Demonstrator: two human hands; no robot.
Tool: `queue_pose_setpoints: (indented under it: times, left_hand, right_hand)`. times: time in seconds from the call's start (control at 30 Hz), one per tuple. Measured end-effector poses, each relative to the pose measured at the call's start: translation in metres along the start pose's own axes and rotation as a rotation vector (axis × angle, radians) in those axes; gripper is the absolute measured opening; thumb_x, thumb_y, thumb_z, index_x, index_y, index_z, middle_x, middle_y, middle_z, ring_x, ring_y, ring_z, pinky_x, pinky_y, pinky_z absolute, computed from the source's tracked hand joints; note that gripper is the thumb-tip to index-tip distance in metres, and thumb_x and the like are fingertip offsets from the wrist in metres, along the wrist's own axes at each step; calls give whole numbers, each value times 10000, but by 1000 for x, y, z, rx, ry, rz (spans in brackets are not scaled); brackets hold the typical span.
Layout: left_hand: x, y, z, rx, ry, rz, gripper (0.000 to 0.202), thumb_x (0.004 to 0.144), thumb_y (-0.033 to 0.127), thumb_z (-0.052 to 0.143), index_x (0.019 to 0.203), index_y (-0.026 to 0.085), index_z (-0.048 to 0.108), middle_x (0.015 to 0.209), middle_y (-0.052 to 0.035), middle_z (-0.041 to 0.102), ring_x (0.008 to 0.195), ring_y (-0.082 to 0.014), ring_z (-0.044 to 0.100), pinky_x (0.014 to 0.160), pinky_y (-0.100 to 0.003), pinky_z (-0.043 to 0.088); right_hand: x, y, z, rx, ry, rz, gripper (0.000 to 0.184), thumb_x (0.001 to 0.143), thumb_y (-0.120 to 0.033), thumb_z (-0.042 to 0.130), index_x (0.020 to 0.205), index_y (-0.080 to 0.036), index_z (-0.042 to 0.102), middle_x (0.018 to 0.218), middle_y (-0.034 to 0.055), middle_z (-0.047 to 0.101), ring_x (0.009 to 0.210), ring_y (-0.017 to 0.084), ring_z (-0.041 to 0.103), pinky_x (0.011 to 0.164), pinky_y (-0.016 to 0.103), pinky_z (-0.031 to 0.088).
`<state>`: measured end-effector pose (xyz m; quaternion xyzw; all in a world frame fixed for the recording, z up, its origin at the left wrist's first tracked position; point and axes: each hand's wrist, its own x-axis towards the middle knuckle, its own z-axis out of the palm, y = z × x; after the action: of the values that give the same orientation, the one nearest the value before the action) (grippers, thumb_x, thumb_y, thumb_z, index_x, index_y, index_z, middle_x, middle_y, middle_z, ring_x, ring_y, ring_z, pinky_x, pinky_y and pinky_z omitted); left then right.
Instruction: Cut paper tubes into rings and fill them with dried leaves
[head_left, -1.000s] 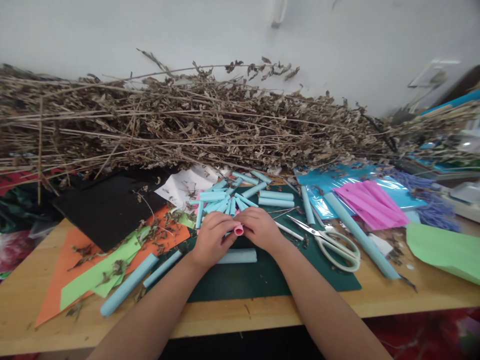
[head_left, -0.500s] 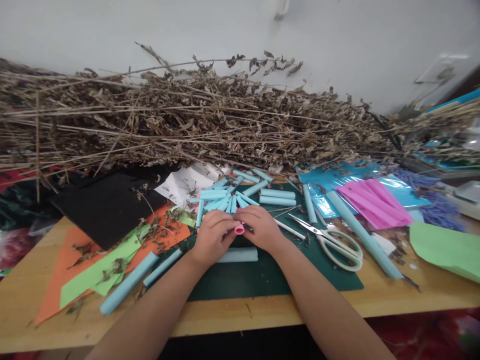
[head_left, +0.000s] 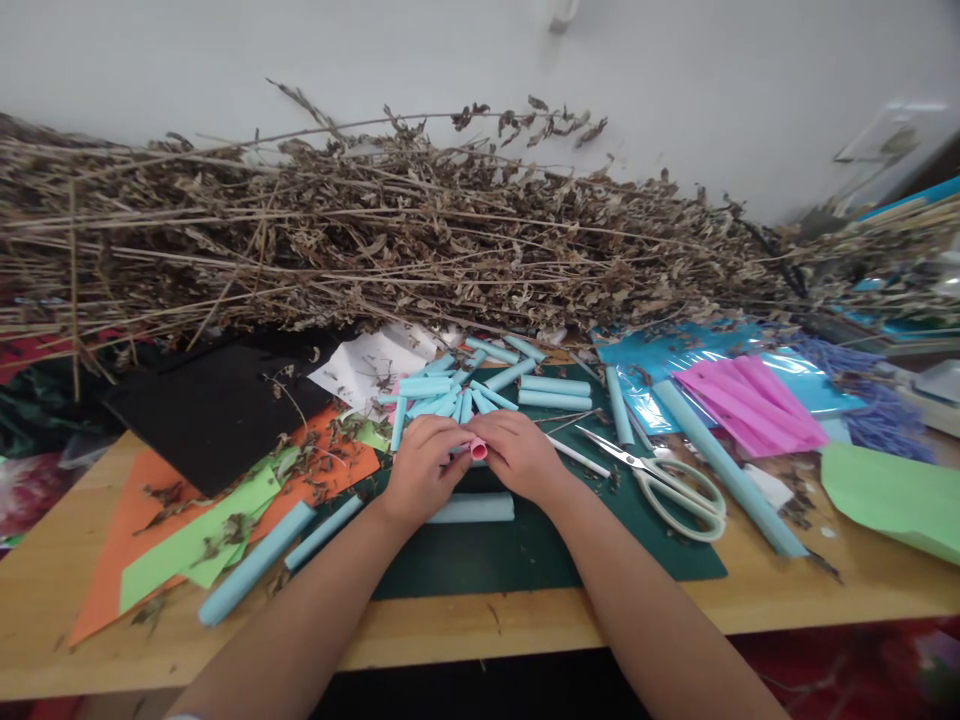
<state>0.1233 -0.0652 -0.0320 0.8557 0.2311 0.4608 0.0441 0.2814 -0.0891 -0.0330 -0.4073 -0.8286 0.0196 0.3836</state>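
Both my hands meet over a dark green cutting mat [head_left: 570, 560] at the middle of the table. My left hand [head_left: 422, 470] and my right hand [head_left: 517, 455] are closed from either side on a small pink paper roll [head_left: 478, 450], whose open end faces me. Just below the hands lies a light blue paper tube [head_left: 472, 508]. Behind them sits a pile of several short light blue rolls [head_left: 457, 395].
A big heap of dry branches [head_left: 390, 240] fills the back of the table. White-handled scissors [head_left: 660, 482] lie right of my right hand, beside a long blue tube [head_left: 724, 470]. Pink sheets [head_left: 750, 405], black paper [head_left: 217, 410], orange and green sheets [head_left: 210, 520] lie around.
The pink roll and both hands have shifted slightly up and away from me; the fingers keep working around the roll. Nothing else has moved.
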Motion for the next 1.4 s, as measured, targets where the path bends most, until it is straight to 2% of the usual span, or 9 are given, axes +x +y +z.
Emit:
queue_pose_setpoints:
  times: [0.17, 0.4, 0.6, 0.7, 0.8, 0.97, 1.1, 1.27, 1.4]
  left_hand:
    - [0, 2, 1, -18, -9, 45, 197, 744, 139, 514, 935, 188, 527, 851, -53, 553, 801, -149, 499, 693, -295, 429]
    - [3, 2, 0, -46, 41, 63, 120, 720, 133, 549, 831, 177, 537, 749, -31, 541, 746, -140, 485, 670, -289, 427]
    - [2, 4, 1, -47, 40, 39, 122, 696, 161, 587, 802, 180, 531, 756, -27, 539, 754, -144, 486, 669, -288, 429]
    - [1, 5, 1, -26, 21, 11, 174, 708, 174, 576, 876, 178, 532, 799, -42, 543, 771, -147, 492, 684, -293, 434]
    - [1, 4, 1, -31, 5, 12, 185, 738, 181, 540, 923, 183, 529, 804, -45, 542, 766, -144, 493, 680, -291, 440]
    - [0, 1, 2, -59, 26, 15, 110, 733, 151, 540, 839, 179, 544, 768, -34, 545, 742, -131, 496, 659, -276, 444]
    - [2, 3, 1, -46, 52, 23, 39, 713, 166, 564, 745, 173, 544, 689, -21, 545, 694, -126, 499, 621, -268, 448]
    - [2, 5, 0, -19, 141, -34, 72, 683, 186, 599, 708, 162, 537, 664, -21, 529, 640, -114, 513, 570, -246, 453]
    - [2, 7, -1, -2, 129, -55, 95, 667, 222, 612, 694, 163, 543, 671, -26, 537, 650, -123, 522, 575, -253, 453]
  right_hand:
    - [0, 2, 2, -1, -23, -23, 269, 791, -130, 381, 1009, -155, 537, 967, 90, 623, 899, 205, 538, 785, 369, 421]
    - [1, -2, 1, 15, -91, 36, 266, 757, -185, 484, 1020, -163, 522, 966, 73, 620, 910, 211, 529, 799, 363, 411]
    - [0, -3, 5, 2, -40, 105, 155, 713, -221, 543, 854, -159, 562, 818, 76, 637, 793, 217, 557, 712, 352, 434]
    - [-1, -2, 8, -32, -28, 107, 111, 715, -200, 518, 808, -154, 560, 778, 89, 628, 749, 223, 554, 673, 358, 445]
    - [-1, -1, 8, -23, -10, 77, 133, 732, -147, 459, 819, -152, 559, 801, 94, 628, 774, 224, 548, 695, 369, 448]
    - [1, 1, 6, 61, -23, -7, 245, 777, -106, 376, 942, -152, 551, 906, 85, 633, 855, 202, 542, 770, 362, 439]
    - [1, 2, 6, 56, -32, -11, 265, 784, -119, 387, 999, -165, 535, 970, 80, 621, 906, 195, 535, 802, 368, 425]
    - [1, -1, 6, 82, -22, 81, 189, 748, -152, 466, 917, -165, 550, 891, 78, 626, 843, 203, 544, 753, 357, 438]
    - [-1, -5, 11, 58, 36, 80, 119, 728, -176, 476, 823, -166, 548, 788, 74, 621, 756, 204, 547, 687, 345, 444]
